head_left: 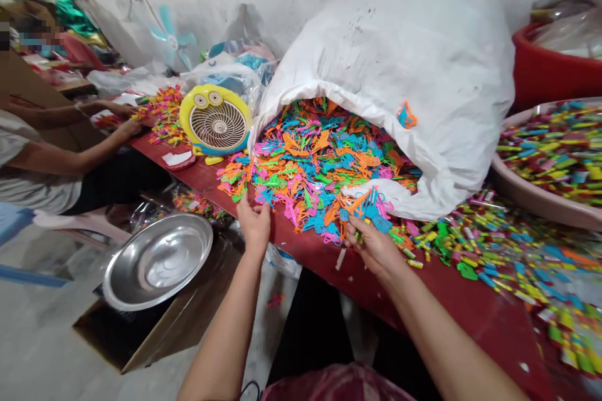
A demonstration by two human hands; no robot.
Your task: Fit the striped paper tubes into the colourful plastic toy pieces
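A big white sack [414, 69] lies on its side on the red table [470, 307], spilling a heap of small flat plastic pieces [310, 163] in orange, blue, pink and green. My left hand [254, 220] rests at the near edge of that heap, fingers curled down onto the table edge, with nothing clearly in it. My right hand [371, 241] is closed in a pinch on a bunch of the plastic pieces [364, 207] that stick up from its fingers. Small coloured sticks [489, 244] lie scattered right of that hand.
A steel bowl [157, 261] sits on a cardboard box [141, 332] below the table at left. A yellow desk fan [215, 120] stands behind the heap. A pink basin [550, 156] of coloured sticks and a red tub [545, 69] are at right. Another person's arms [94, 138] work at far left.
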